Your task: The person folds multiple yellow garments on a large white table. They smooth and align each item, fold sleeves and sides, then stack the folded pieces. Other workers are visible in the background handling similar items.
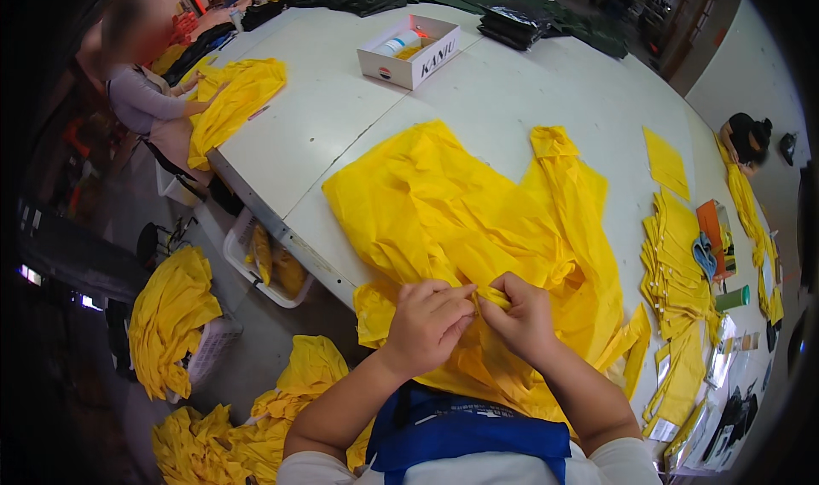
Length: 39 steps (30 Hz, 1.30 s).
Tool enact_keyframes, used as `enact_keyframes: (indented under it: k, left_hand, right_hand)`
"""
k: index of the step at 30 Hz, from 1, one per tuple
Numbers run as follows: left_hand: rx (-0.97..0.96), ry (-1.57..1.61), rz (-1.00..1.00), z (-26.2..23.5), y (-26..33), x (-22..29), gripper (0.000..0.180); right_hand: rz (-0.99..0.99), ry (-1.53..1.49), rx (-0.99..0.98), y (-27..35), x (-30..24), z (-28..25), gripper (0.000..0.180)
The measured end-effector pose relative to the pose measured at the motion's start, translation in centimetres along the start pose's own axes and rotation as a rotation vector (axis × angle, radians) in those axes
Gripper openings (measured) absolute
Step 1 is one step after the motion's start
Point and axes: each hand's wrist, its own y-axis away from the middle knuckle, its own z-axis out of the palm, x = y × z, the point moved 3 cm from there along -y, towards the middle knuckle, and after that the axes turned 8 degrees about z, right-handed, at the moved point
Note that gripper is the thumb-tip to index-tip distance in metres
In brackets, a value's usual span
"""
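Note:
A large yellow raincoat-like garment (426,195) lies spread and creased over the near part of the white table, one sleeve (567,186) stretched away toward the far right. My left hand (431,325) pinches its fabric close to the near edge. Right beside it, my right hand (517,314) grips the same cloth between thumb and bent fingers. The fingertips of both hands almost meet at one gathered spot. Whatever small detail sits between them is too small to make out.
A white box (409,71) holding a bottle stands farther back on the table (316,110). Stacked yellow pieces (678,263) and an orange box (715,238) lie at right. Yellow cloth overfills a basket (209,348) on the left floor. A co-worker (149,101) handles yellow cloth at far left.

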Motion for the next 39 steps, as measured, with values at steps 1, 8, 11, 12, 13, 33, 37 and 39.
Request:
enact_keyframes:
  k: [1,8,11,12,13,33,37,39]
  left_hand:
    - [-0.029,0.027,-0.013,0.2,0.0,-0.1,0.012]
    - [-0.331,-0.030,-0.134,-0.7,-3.5,-1.3,0.019]
    - [-0.834,-0.099,-0.076,1.2,-1.4,-3.0,0.028]
    - [-0.743,0.036,-0.044,0.7,-0.9,-3.9,0.028]
    - [-0.673,0.178,-0.193,0.0,-0.2,-4.7,0.027]
    - [-0.078,1.037,-0.806,-1.2,-3.8,-13.0,0.033]
    - [-0.148,1.060,-0.849,-0.8,-4.3,-12.1,0.033]
    - [-0.161,0.989,-0.830,-1.0,-4.2,-12.3,0.035]
  right_hand:
    - [-0.020,-0.010,0.054,-0.1,0.4,0.2,0.017]
    - [-0.174,-0.139,-0.139,0.6,3.0,-0.9,0.025]
    - [-0.216,0.179,0.207,0.4,7.5,-5.1,0.051]
    - [-0.132,0.419,0.436,1.1,11.8,-7.5,0.057]
    - [0.009,0.643,0.646,2.0,16.4,-9.9,0.062]
    - [0.329,0.735,0.038,15.9,25.5,-20.0,0.084]
    - [0.201,0.896,0.327,15.6,27.6,-17.0,0.067]
    - [0.271,0.985,0.248,14.2,29.4,-16.3,0.062]
